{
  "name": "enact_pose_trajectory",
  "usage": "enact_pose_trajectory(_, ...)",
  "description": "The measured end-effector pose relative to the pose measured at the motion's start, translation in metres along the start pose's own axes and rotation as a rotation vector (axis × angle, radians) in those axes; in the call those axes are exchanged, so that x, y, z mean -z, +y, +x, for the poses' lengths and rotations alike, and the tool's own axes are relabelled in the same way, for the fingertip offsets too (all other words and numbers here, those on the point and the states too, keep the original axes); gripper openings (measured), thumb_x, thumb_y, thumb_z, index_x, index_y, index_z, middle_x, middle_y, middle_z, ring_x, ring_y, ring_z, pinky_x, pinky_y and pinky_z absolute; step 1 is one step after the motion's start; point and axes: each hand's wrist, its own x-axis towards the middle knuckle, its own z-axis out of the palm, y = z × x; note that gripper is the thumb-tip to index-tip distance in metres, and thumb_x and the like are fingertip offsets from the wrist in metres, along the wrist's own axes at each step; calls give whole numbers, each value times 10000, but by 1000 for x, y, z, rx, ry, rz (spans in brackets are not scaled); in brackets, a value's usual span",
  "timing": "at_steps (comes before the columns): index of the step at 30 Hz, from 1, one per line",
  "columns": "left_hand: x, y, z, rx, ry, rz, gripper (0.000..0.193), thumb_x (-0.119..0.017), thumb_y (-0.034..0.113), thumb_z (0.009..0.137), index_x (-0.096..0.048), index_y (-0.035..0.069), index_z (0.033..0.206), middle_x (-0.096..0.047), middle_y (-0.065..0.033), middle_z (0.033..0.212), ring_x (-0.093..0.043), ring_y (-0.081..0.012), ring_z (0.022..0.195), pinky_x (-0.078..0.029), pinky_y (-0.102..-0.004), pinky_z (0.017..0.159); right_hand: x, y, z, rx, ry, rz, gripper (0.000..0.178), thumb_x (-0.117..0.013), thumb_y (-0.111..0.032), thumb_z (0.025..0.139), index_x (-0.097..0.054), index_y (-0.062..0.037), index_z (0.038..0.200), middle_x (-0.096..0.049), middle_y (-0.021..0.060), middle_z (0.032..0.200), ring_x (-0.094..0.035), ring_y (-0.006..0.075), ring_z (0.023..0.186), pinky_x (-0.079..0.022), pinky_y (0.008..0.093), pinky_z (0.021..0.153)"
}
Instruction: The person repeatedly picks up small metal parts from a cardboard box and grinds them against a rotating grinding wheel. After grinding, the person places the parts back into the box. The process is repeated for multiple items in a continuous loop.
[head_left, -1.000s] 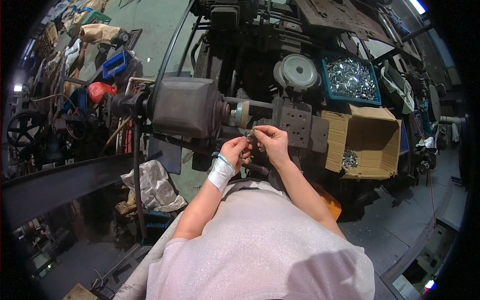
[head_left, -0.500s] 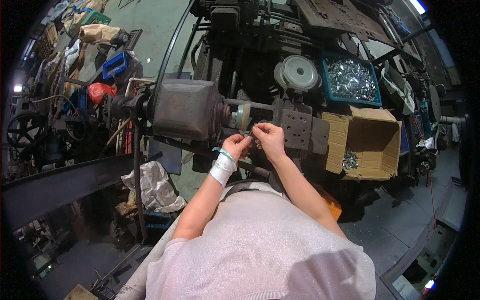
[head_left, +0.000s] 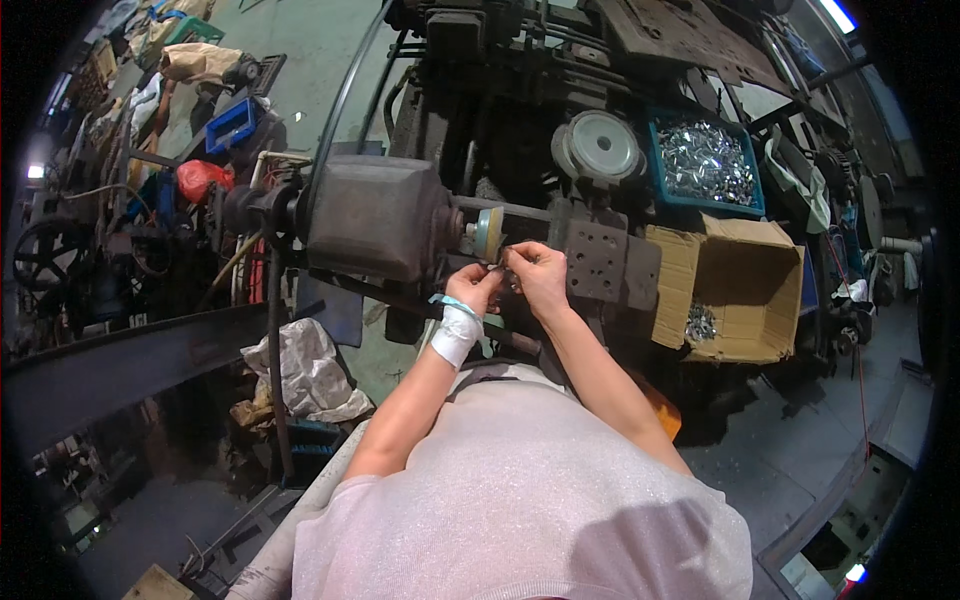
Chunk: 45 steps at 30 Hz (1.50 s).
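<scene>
Both my hands meet in front of a small round wheel [head_left: 488,234] with a tan and pale blue-green rim, mounted on the spindle of a dark machine [head_left: 370,218]. My left hand [head_left: 474,288], with a white wrap and a light blue band at the wrist, is closed with fingertips pinched together. Beside it my right hand [head_left: 538,275] is closed too, thumb and forefinger pinching close to the wheel's edge. Between the fingertips is a small piece, mostly hidden and too small to name. A perforated dark metal block [head_left: 597,262] lies just right of my right hand.
At the right a blue-green crate [head_left: 757,190] holds many shiny small metal parts. Nearer stands an open cardboard box [head_left: 765,290] with a small pile of metal parts [head_left: 701,323]. A round pale disc [head_left: 603,145] sits beyond my hands. Crumpled white sacking [head_left: 310,375] lies lower left.
Both hands have shifted very slightly away from me, bringing the fingertips closer to the wheel. The grip looks the same.
</scene>
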Motion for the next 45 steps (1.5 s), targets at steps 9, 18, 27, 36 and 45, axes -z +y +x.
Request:
enact_pose_trajectory(9,-5,26,-58,-772,-11,439,102,-627,43,726,-608,-11,810,-592,-62,697,-556,-120,577,-428,-233,512,28,-45,-61,236,-141,77,76,-592,-24,770,-614,17,831,-557,28,707,-493,59,561,-386,166,474)
enact_pose_trajectory(18,-8,39,-75,-961,-22,515,136,-617,5,700,-603,-3,835,-593,-102,718,-566,-185,599,-436,-247,531,32,-59,-78,293,-172,108,86,-594,-36,776,-615,10,847,-567,18,764,-482,42,615,-372,165,508)
enact_pose_trajectory(27,6,18,-73,-116,-368,-341,208,-586,32,775,-563,-10,977,-593,-48,740,-512,-62,562,-426,-205,423,38,-61,-76,310,-274,71,105,-566,-6,781,-607,23,873,-561,38,819,-503,57,645,-404,172,534)
enact_pose_trajectory(36,-2,23,-80,-476,-175,48,122,-612,26,756,-600,-15,871,-584,-41,745,-514,-52,515,-401,-173,415,37,-55,-80,283,-238,57,114,-595,-21,764,-600,30,865,-571,56,814,-520,81,681,-419,192,583)
enact_pose_trajectory(45,-2,28,-83,-644,-112,192,102,-603,15,761,-595,-21,856,-562,-42,739,-517,-69,526,-401,-178,445,35,-61,-80,474,-255,-47,93,-598,-17,754,-598,29,834,-583,73,823,-543,123,717,-430,214,627)
